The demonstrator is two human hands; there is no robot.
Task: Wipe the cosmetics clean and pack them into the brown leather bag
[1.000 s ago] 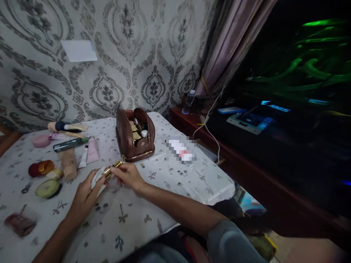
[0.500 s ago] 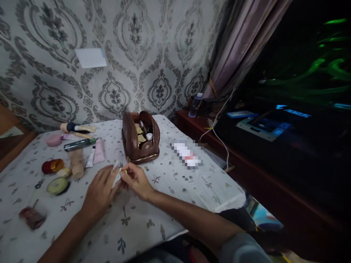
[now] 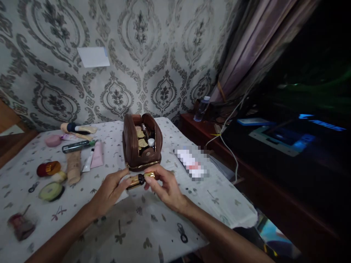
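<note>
**Gold tube held between both hands above the tabletop**

A gold tube (image 3: 140,179) with a dark band at its middle lies level between the two hands, just in front of the brown pouch (image 3: 142,146). The left hand (image 3: 109,191) grips its left end, fingers (image 3: 122,174) closed round it; a bit of white material shows under that hand, but what it is cannot be told. The right hand (image 3: 166,188) pinches the right end, thumb below and fingers on top.

The pouch stands open, with small gold and white items showing inside. To its left, on the patterned tabletop (image 3: 142,223), lie a pink tube (image 3: 97,155), a small white tube (image 3: 87,162), a beige tube (image 3: 73,166), a dark green pen-like stick (image 3: 78,145) and a brush (image 3: 78,128). Nearer the left edge are a pink jar (image 3: 53,140), a red and gold compact (image 3: 48,168) and a round green tin (image 3: 51,191). Right of the pouch lies a blurred-out flat item (image 3: 192,164). A clear bottle (image 3: 201,109) stands on the dark shelf beyond, near the curtain (image 3: 246,54).
</note>
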